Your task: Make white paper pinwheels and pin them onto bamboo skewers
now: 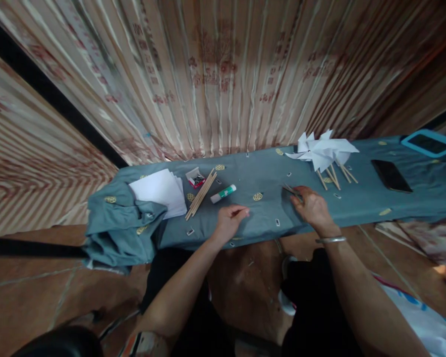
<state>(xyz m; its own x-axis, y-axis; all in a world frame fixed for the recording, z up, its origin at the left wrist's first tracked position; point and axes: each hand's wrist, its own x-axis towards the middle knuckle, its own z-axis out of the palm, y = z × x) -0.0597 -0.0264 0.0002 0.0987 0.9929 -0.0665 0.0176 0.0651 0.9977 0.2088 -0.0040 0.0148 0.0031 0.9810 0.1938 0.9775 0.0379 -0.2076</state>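
Observation:
My right hand (312,207), with a silver bangle at its wrist, is closed around a pair of scissors (290,189) whose thin points face left, low over the cloth. Near the front edge, my left hand (231,221) is closed with thumb and fingers pinched together; anything between them is too small to make out. Just beyond it lies a green and white glue stick (223,194). Several wooden sticks (201,194) rest to its left, beside a small open red box (195,178) of dark little pieces. A stack of white paper (159,191) sits farther left.
Several white paper pinwheels (325,151) on sticks lie piled at the back right. Past them are a black phone (391,175) and a blue-framed device (430,143). A grey-green patterned cloth (256,218) covers the narrow table, bunched at its left end. A curtain (223,74) hangs behind.

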